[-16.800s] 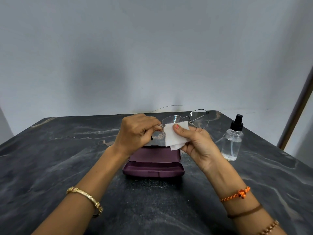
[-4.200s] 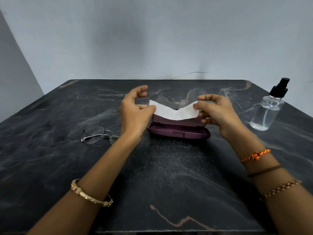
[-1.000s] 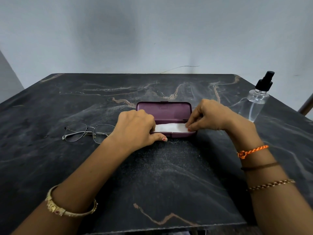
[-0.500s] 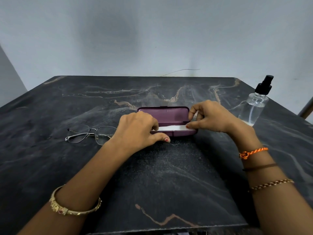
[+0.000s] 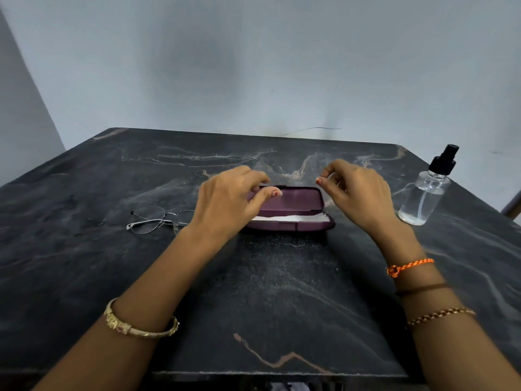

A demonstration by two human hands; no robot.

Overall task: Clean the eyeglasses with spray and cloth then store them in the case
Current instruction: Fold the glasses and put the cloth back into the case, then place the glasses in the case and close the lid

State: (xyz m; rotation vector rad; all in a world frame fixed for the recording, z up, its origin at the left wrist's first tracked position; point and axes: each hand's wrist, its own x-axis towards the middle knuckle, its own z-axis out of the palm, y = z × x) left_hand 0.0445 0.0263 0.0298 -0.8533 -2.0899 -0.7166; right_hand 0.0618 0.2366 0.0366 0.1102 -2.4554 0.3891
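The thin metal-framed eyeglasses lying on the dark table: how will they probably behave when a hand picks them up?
The thin metal-framed eyeglasses look light, since the wire frame is very slim. They are probably fragile: such thin wire likely bends under a hard grip. They seem unlikely to roll, lying flat on the dark marble table.

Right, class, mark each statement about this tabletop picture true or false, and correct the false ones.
1. The thin metal-framed eyeglasses lie inside the case. False: they rest on the dark marble table, beside the left hand.
2. The purple hard case is open. True.
3. A white cloth lies in the case's bottom half. True.
4. The right hand holds the clear spray bottle with the black pump top. False: the bottle stands alone, upright, to that hand's right.
5. Both hands hover over the case with nothing in their grip. True.
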